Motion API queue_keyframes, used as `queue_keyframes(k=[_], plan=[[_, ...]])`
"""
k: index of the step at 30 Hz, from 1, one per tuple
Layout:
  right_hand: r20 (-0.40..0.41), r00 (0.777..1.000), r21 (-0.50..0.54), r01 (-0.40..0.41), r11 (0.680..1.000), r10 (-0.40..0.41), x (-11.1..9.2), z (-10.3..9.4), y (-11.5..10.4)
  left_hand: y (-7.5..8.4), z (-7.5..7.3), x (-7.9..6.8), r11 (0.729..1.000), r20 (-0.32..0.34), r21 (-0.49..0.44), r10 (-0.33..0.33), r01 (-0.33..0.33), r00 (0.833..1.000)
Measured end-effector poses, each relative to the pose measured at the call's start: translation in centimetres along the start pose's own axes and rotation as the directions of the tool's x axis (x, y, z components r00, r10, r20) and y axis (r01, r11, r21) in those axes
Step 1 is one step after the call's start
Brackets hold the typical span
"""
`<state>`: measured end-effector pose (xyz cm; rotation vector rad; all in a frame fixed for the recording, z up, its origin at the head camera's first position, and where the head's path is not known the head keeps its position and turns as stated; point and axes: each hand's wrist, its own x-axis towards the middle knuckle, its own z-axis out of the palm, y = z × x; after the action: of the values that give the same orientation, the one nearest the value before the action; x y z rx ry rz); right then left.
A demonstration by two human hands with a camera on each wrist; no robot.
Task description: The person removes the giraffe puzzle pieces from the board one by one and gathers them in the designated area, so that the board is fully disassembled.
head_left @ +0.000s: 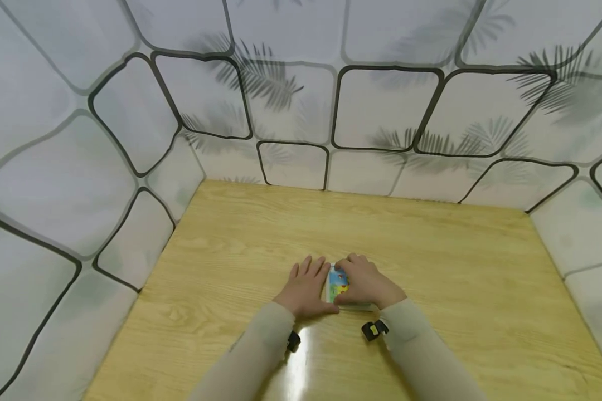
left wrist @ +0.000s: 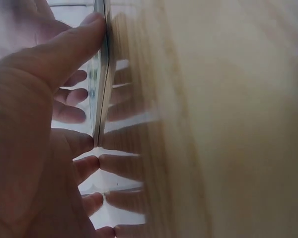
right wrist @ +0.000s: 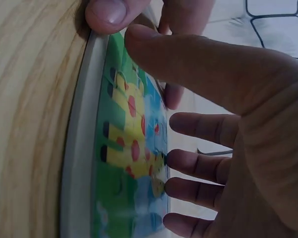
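Observation:
A small flat jigsaw puzzle (head_left: 337, 283) lies on the wooden table, framed by a pale border. Its picture (right wrist: 131, 124) shows a yellow giraffe with red spots on green and blue. Spread along the puzzle's left side is my left hand (head_left: 305, 288), with its thumb (left wrist: 84, 37) against the near edge. My right hand (head_left: 367, 283) covers the right part of the puzzle. Its thumb (right wrist: 154, 49) rests at the near left corner, and its fingertips (right wrist: 181, 158) touch the picture's far side. Much of the puzzle is hidden under this hand in the head view.
The wooden tabletop (head_left: 221, 239) surrounds both hands. A white covering (head_left: 291, 94) with dark line cells and leaf prints rises behind the table and at both sides. Black wrist devices (head_left: 373, 329) sit under the sleeves.

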<state>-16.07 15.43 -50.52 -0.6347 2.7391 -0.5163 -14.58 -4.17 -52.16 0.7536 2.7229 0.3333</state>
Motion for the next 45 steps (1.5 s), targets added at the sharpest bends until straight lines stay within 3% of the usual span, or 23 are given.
queue_keyframes(k=[11, 18, 35, 45], plan=[[0.061, 0.997, 0.050, -0.054, 0.997, 0.051, 2.2, 0.2, -0.9, 0.1, -0.8, 0.1, 1.000, 0.023, 0.011, -0.023, 0.023, 0.999], [0.056, 0.996, 0.039, -0.076, 0.996, 0.074, 3.2, 0.7, -0.8, 0.0, -0.4, 0.3, 0.999, 0.005, -0.013, -0.031, 0.031, 1.000], [-0.010, 0.989, 0.068, -0.146, 0.987, 0.147, 2.9, 1.2, -1.7, 0.0, -0.4, 0.1, 0.998, -0.009, -0.058, -0.037, 0.037, 0.999], [-0.029, 0.990, 0.061, -0.139, 0.988, 0.141, 2.4, 1.7, -1.9, 0.2, -0.4, -0.2, 0.998, -0.004, -0.050, -0.037, 0.037, 0.999]])
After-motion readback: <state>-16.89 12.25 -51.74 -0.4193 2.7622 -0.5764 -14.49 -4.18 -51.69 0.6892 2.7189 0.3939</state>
